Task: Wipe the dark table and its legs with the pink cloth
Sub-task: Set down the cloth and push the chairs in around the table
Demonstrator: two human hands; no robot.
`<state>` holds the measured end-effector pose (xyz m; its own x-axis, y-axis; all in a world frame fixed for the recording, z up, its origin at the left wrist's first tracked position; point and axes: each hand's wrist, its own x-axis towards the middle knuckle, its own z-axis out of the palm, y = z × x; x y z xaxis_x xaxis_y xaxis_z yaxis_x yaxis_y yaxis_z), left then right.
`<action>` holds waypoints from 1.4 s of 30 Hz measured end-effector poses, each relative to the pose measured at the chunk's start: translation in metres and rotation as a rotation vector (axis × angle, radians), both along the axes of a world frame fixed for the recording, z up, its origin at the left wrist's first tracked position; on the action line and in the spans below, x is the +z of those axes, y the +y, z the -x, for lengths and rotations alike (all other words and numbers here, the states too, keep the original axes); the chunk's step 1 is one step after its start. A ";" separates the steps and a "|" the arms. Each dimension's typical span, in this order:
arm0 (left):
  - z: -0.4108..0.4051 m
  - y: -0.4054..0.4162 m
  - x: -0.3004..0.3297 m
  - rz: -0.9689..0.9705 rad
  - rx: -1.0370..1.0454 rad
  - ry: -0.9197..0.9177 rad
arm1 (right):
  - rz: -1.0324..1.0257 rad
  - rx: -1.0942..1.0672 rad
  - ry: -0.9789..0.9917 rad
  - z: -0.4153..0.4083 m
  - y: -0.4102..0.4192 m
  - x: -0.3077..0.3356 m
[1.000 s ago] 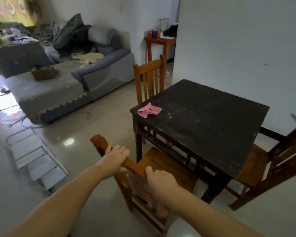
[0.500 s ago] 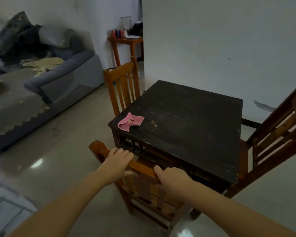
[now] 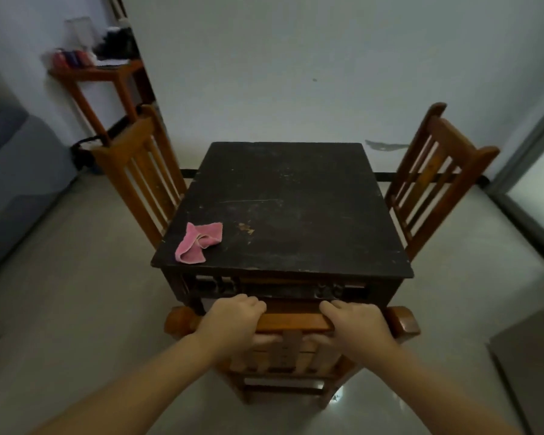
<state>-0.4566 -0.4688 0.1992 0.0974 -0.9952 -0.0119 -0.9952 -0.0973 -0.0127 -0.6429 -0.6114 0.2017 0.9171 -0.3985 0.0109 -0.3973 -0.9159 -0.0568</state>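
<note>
A pink cloth (image 3: 198,243) is seen crumpled at the near left corner of the dark table (image 3: 296,208). It looks soft, light and limp, best gathered in a pinch at its bunched middle. The top rail of a wooden chair (image 3: 291,323) at the table's near edge is gripped by the left hand (image 3: 233,321) and right hand (image 3: 355,324), set apart. The tabletop is scuffed and dusty. Two more chairs are pushed against the left and right edges; a pale wall lies beyond.

Pink cloth (image 3: 199,243), scuffed black table (image 3: 289,196), orange-brown slatted chairs (image 3: 139,171).
</note>
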 end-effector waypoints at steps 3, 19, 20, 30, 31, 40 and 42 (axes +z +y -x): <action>-0.007 -0.006 0.001 0.003 -0.006 0.001 | 0.050 -0.017 -0.098 -0.006 -0.004 -0.009; -0.018 -0.028 0.006 -0.014 0.012 0.014 | 0.027 -0.028 -0.002 -0.018 -0.028 -0.004; -0.017 -0.028 0.006 -0.017 0.019 0.016 | 0.030 -0.029 -0.006 -0.019 -0.028 -0.005; -0.016 -0.030 0.025 -0.119 0.025 0.017 | -0.170 -0.043 0.104 -0.020 -0.025 0.016; -0.018 -0.031 0.034 -0.087 0.032 0.044 | -0.197 -0.034 0.095 -0.023 -0.027 0.023; -0.129 0.003 0.072 0.174 0.482 0.264 | -0.225 0.051 -0.007 -0.142 -0.040 0.063; -0.154 0.020 0.059 0.141 0.542 0.291 | -0.235 0.063 0.025 -0.178 -0.032 0.053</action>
<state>-0.3026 -0.4487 0.2577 0.6009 -0.7992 0.0140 -0.7647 -0.5696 0.3013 -0.4650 -0.6438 0.2548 0.9392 -0.3290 -0.0982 -0.3433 -0.9019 -0.2623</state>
